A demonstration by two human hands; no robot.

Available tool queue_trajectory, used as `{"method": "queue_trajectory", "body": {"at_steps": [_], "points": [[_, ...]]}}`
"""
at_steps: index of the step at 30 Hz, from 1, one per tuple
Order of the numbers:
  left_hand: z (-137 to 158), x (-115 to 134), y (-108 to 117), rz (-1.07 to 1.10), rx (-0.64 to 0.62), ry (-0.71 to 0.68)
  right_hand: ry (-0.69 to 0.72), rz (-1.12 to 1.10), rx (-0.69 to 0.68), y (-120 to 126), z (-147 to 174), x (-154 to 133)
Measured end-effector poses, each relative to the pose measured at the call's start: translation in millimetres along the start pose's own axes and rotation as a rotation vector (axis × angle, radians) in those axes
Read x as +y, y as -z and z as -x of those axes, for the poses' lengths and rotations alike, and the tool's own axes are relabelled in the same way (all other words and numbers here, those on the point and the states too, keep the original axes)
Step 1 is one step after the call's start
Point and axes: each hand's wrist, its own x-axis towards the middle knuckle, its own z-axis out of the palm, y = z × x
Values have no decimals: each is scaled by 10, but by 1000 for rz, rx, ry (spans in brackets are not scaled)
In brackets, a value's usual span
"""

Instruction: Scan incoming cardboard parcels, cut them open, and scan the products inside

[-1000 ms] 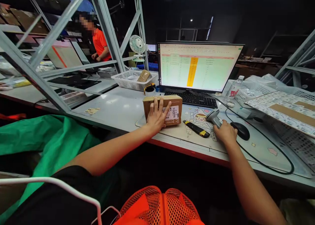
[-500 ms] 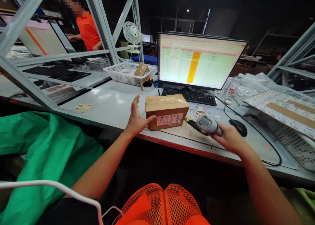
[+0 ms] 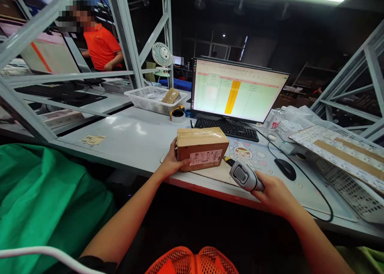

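Note:
A taped cardboard box (image 3: pixel 200 146) sits at the front of the desk, its white printed label (image 3: pixel 207 158) facing me. My left hand (image 3: pixel 174 160) grips the box's left end, thumb on the front face and fingers behind the edge. In my right hand (image 3: pixel 271 192) is a grey barcode scanner (image 3: pixel 244 176), held just right of the box with its head towards the box. A yellow-and-black tool (image 3: pixel 229 161), partly hidden by the scanner, lies against the box's right side.
Behind the box stand a keyboard (image 3: pixel 225 129) and a monitor (image 3: pixel 237 90) showing a spreadsheet. To the right are a black mouse (image 3: pixel 285 169), a cable and a white basket (image 3: pixel 357 194) under cardboard sheets. Back left, a white basket (image 3: pixel 141 100) holds a small parcel. A person in orange (image 3: pixel 102 46) is beyond the frame.
My left hand has closed from an open pose onto the box's left end. The scanner in my right hand has come lower and slightly left. My view has tilted up.

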Motion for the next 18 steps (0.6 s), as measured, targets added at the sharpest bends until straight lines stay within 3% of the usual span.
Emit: {"method": "queue_trajectory", "body": {"at_steps": [4, 8, 14, 18], "points": [[-83, 47, 151, -30, 48, 14, -214, 85, 74, -65, -412, 420], [-146, 39, 269, -44, 105, 11, -387, 30, 138, -161, -748, 730], [-140, -52, 299, -63, 105, 47, -429, 32, 218, -361, -972, 754], [-159, -114, 297, -89, 124, 47, -470, 59, 228, -179, -1153, 832]]}}
